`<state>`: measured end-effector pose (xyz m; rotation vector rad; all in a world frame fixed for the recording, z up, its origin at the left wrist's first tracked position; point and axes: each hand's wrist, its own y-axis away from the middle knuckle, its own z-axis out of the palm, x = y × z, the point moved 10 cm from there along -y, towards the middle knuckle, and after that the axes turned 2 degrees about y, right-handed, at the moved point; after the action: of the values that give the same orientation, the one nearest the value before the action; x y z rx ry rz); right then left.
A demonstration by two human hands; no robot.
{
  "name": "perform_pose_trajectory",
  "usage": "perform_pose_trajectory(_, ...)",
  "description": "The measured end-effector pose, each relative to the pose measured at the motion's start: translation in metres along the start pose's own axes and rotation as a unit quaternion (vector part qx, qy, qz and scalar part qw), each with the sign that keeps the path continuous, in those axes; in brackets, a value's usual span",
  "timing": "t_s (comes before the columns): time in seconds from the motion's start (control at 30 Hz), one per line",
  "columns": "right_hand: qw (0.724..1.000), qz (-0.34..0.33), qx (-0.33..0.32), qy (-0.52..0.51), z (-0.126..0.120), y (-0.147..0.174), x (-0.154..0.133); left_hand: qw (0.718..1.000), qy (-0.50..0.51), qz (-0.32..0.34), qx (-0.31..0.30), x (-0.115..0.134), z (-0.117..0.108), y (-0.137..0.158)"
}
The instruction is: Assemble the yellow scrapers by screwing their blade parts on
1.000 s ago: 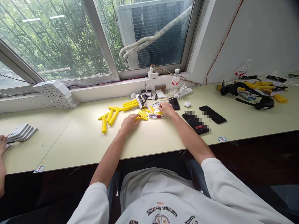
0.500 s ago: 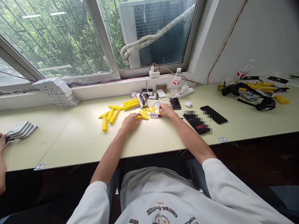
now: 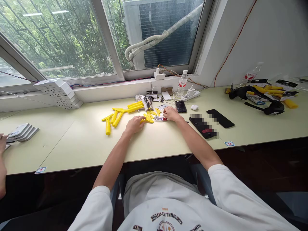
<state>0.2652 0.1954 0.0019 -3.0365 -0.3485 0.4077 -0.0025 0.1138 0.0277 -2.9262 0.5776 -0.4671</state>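
Observation:
My left hand (image 3: 135,124) rests on the table, its fingers closed on the near end of a flat yellow plastic piece (image 3: 148,120). My right hand (image 3: 170,113) is a little to the right, fingers curled down toward the tabletop; whatever they may pinch is hidden. Just below those fingers lies a screwdriver (image 3: 158,118) with a clear and red handle. Smaller flat yellow pieces (image 3: 158,111) lie between the hands, near a white sheet with small parts (image 3: 161,107). Left of my left hand are several yellow handles (image 3: 117,118), some T-shaped.
Behind are a phone (image 3: 181,106), a water bottle (image 3: 182,84) and a power strip (image 3: 192,95). A white earbud case (image 3: 194,107) and black flat objects (image 3: 220,118) lie right. Further right is a black headset (image 3: 271,106). A co-worker's hand (image 3: 3,142) is by stacked packs (image 3: 22,132) at left.
My hands stay almost in place, the right one shifting only slightly. At the left edge, the co-worker's hand has moved up a little beside the stacked packs.

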Motion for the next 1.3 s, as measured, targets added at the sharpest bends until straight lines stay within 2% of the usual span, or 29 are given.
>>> perform_pose_trajectory(0.17,1.0,-0.006,0.0,-0.01,0.003,0.001,-0.003,1.0,0.001,-0.004,-0.001,0.0,0.0,0.0)
perform_pose_trajectory(0.3,0.999,-0.021,0.028,-0.038,-0.005,0.0,-0.004,1.0,0.004,-0.007,0.003,-0.001,-0.001,-0.001)
perform_pose_trajectory(0.43,0.996,-0.034,0.081,-0.029,-0.022,0.003,-0.007,1.0,0.016,-0.018,0.006,-0.006,0.0,-0.002)
perform_pose_trajectory(0.6,0.984,0.016,0.174,-0.04,-0.05,0.014,-0.003,0.999,0.034,-0.004,0.014,-0.001,-0.001,-0.004)
perform_pose_trajectory(0.77,0.976,0.035,0.19,-0.104,-0.056,0.022,-0.003,0.998,0.015,-0.009,0.057,0.008,-0.013,-0.002)
perform_pose_trajectory(0.83,0.968,0.028,0.203,-0.148,-0.058,0.025,-0.006,0.995,0.049,-0.004,0.081,0.012,-0.022,-0.001)
perform_pose_trajectory(0.9,0.953,0.013,0.216,-0.212,-0.061,0.029,-0.011,0.987,0.126,0.006,0.102,0.017,-0.032,-0.003)
perform_pose_trajectory(0.97,0.932,-0.004,0.217,-0.29,-0.061,0.032,-0.019,0.963,0.244,0.007,0.112,0.021,-0.04,-0.008)
perform_pose_trajectory(1.0,0.919,-0.014,0.211,-0.333,-0.06,0.032,-0.023,0.944,0.316,0.006,0.095,0.024,-0.04,-0.011)
perform_pose_trajectory(1.07,0.888,-0.039,0.191,-0.417,-0.055,0.033,-0.033,0.892,0.45,-0.016,0.025,0.033,-0.028,-0.017)
perform_pose_trajectory(1.13,0.856,-0.052,0.164,-0.488,-0.047,0.033,-0.04,0.834,0.549,-0.05,-0.018,0.037,-0.014,-0.017)
perform_pose_trajectory(1.2,0.83,-0.044,0.134,-0.54,-0.039,0.034,-0.043,0.789,0.608,-0.076,-0.047,0.04,0.001,-0.013)
perform_pose_trajectory(1.23,0.819,-0.036,0.119,-0.56,-0.034,0.034,-0.044,0.775,0.624,-0.082,-0.064,0.041,0.009,-0.01)
perform_pose_trajectory(1.3,0.802,-0.02,0.083,-0.592,-0.026,0.037,-0.046,0.764,0.631,-0.092,-0.1,0.043,0.024,-0.003)
